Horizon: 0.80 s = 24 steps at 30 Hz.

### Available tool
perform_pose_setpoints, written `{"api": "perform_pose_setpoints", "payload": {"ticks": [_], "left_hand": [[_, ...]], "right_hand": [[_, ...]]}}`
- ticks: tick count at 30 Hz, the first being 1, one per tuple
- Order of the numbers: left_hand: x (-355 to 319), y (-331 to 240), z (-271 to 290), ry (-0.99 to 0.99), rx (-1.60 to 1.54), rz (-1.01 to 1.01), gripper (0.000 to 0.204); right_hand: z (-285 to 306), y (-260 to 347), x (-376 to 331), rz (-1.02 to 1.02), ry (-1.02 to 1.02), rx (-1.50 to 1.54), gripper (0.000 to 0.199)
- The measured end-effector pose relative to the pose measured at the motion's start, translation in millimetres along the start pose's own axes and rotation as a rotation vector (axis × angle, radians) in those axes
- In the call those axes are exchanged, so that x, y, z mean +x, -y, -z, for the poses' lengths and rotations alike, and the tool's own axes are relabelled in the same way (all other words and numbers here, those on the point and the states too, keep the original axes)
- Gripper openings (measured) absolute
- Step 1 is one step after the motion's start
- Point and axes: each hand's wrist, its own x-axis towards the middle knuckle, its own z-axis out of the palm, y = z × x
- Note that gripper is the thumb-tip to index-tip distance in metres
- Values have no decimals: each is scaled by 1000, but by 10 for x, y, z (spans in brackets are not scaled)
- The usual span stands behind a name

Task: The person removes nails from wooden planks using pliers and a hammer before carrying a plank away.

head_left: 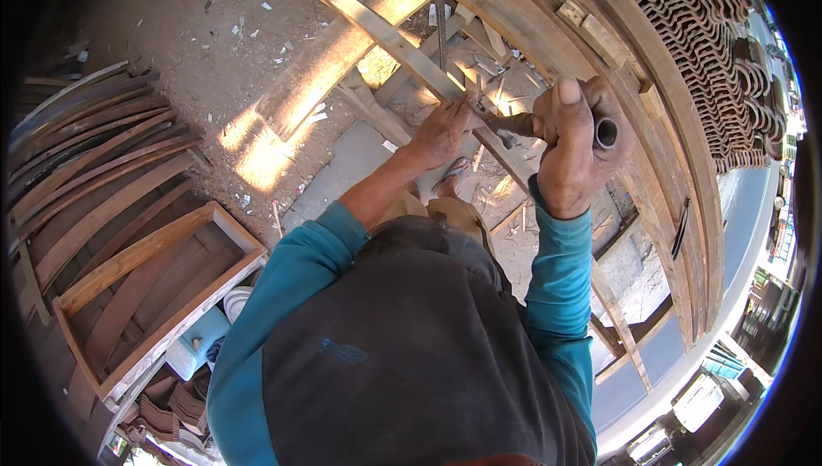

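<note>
My left hand (pixel 443 132) is closed at a long narrow wooden strip (pixel 402 46), which runs slantwise from the far left toward the right. Just right of it, my right hand (pixel 575 145) is wrapped round a hand tool (pixel 516 123). The tool's handle ends in a hollow round tube opening at the right of the fist. Its dark metal end points left, close to the left fingers and the strip. The fist hides most of the handle, so I cannot tell the tool's exact kind. My left fingertips are partly hidden too.
Long wooden beams (pixel 634 115) stand at the right, with stacked roof tiles (pixel 685 38) behind. A thick sunlit plank (pixel 330 63) lies ahead on the dirt floor. Curved boards (pixel 103 166) and a rectangular wooden frame (pixel 163 295) are at the left. Scraps litter the ground near my feet.
</note>
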Motion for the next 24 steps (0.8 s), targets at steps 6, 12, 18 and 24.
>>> {"api": "perform_pose_setpoints", "payload": {"ticks": [6,12,18,24], "left_hand": [[-32,-23,-31,24,33,44,91],[7,-87,50,13,20,3,85],[165,-294,92,57,33,-50,83],[408,-410,96,254,15,-201,66]], "right_hand": [[1385,-578,-300,-9,-185,487,43],[1809,-868,-600,-51,-502,575,42],[1986,-690,-913,-39,-590,622,36],[1858,-302,-1014,11,-525,544,34]]}}
